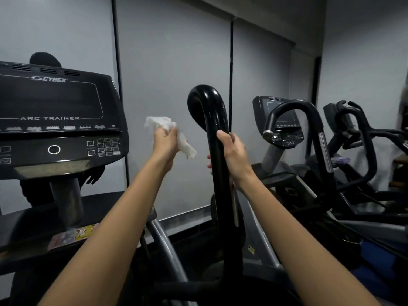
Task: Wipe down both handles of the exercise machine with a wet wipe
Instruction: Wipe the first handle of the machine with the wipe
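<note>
Head view, landmark: the black curved handle (217, 138) rising up the middle of the frame, its top bent over into a hook toward the left.

Right hand (234, 155): wrapped round the handle just below the hook; thumb laid across the near face, fingertips seen poking out on the handle's left side. Clamped on the handle.

Left hand (165, 140): held up in the air left of the handle, apart from it. Fingers closed on a crumpled white wet wipe (170, 133).

Wet wipe: bunched in the left hand; one loose end stands above the knuckles, another hangs down toward the handle. No contact with the handle is seen.

Console (59, 120): well left of the handle, black, marked "CYBEX" and "ARC TRAINER"; a round button and a keypad are seen on its lower panel.

Reflection (45, 60): behind the console, a dark figure is seen in the wall panel.

Ledge below console: colourful packets (75, 236) are lying there, too blurred to be read.

Second machine (287, 122): right of the handle, a further console with a looped black handle of its own.

Far right of the handle: more dark machine bars are crowded together, details lost in shadow.

Second handle of the near machine: not made out in this view.
</note>
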The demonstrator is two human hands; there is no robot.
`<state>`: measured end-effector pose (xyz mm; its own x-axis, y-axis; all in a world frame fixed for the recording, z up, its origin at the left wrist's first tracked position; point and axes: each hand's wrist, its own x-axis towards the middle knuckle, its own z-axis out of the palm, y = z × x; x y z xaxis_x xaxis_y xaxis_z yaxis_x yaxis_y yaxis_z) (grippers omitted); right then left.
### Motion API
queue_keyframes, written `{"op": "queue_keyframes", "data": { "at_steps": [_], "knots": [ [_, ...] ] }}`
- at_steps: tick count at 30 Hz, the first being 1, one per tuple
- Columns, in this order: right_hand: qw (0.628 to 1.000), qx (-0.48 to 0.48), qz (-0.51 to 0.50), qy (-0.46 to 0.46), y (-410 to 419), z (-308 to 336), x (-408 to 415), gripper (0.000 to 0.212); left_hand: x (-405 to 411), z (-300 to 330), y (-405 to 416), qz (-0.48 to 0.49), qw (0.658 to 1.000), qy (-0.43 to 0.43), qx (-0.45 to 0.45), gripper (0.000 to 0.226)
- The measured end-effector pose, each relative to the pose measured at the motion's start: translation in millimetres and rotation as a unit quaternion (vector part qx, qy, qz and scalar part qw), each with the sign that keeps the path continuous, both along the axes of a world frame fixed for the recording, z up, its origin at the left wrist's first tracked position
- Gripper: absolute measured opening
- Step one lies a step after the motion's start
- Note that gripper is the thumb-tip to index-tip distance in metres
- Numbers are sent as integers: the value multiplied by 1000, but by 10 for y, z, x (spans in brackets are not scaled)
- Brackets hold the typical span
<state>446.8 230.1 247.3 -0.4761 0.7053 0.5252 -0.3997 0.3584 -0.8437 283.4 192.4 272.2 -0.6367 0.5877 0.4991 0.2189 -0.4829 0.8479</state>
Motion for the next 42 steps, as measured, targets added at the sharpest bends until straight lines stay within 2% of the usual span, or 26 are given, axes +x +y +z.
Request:
{"op": "queue_keyframes", "data": {
  "at_steps": [2, 4, 7, 9, 14, 16, 18, 20, 22, 26, 30, 34, 40, 42],
  "knots": [
    [1000, 12, -2, 5, -3, -7, -7, 26, -23, 162, 162, -44, 999, -26, -4, 18],
    [1000, 24, -14, 7, 3, -4, -31, 25, -89, 237, 349, -111, 990, -90, 12, 20],
    [999, 40, -34, 11, 38, -13, -70, 26, -68, 231, 581, -230, 949, -207, 59, 24],
    [998, 51, -42, 16, 61, -32, -93, 26, 3, 235, 689, -285, 924, -240, 89, 22],
    [996, 68, -52, 17, 51, -41, -114, 26, 58, 292, 754, -242, 939, -218, 109, 13],
    [996, 72, -50, 20, 52, -40, -117, 27, 93, 291, 709, -217, 942, -220, 131, 23],
    [996, 77, -46, 26, 55, -33, -129, 28, 76, 299, 674, -177, 957, -172, 150, 27],
    [995, 79, -49, 27, 69, -41, -144, 29, 45, 319, 584, -159, 968, -99, 164, 22],
    [995, 80, -55, 27, 82, -49, -154, 29, -5, 366, 480, -187, 965, -61, 175, 18],
    [994, 83, -60, 30, 100, -61, -172, 31, -143, 488, 435, -166, 969, -104, 150, 14],
    [994, 80, -63, 30, 105, -72, -172, 30, -3, 530, 470, -130, 986, -10, 105, 19],
    [994, 79, -64, 26, 99, -70, -161, 29, 130, 533, 435, -71, 991, 6, 113, 26],
    [994, 89, -66, 22, 83, -68, -156, 30, 363, 464, 164, -43, 984, 105, 134, 32],
    [993, 92, -69, 21, 87, -67, -156, 30, 303, 501, 112, -66, 984, 78, 144, 33]
  ]
}}
